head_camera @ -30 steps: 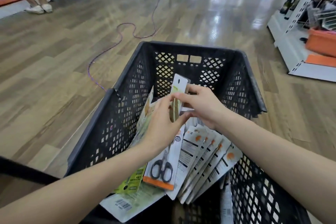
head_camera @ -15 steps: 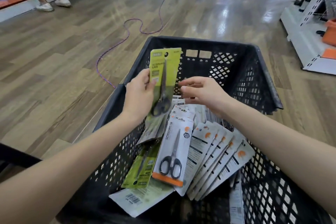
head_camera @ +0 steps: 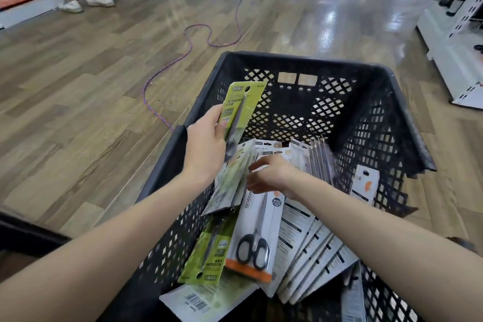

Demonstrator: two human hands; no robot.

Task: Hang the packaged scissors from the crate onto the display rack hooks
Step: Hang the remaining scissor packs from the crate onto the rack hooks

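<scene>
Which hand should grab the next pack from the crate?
Right. The right hand is down among the packs in the crate; the left hand already holds a green scissors pack.

Crate (head_camera: 308, 117): black plastic lattice, matt, rim scuffed. Green scissors pack (head_camera: 241, 102) in left hand (head_camera: 206, 149): glossy card, clear plastic blister catching light. White scissors pack (head_camera: 257, 230): smooth card, orange strip, black plastic handles, shiny metal blades. Fanned packs (head_camera: 311, 246): printed matt paper backs. Floor (head_camera: 86, 81): wood-look planks, polished, strong glare. Cable (head_camera: 183, 55): braided cloth-like sheath. Display rack (head_camera: 454, 42): white, smooth, perforated.
</scene>
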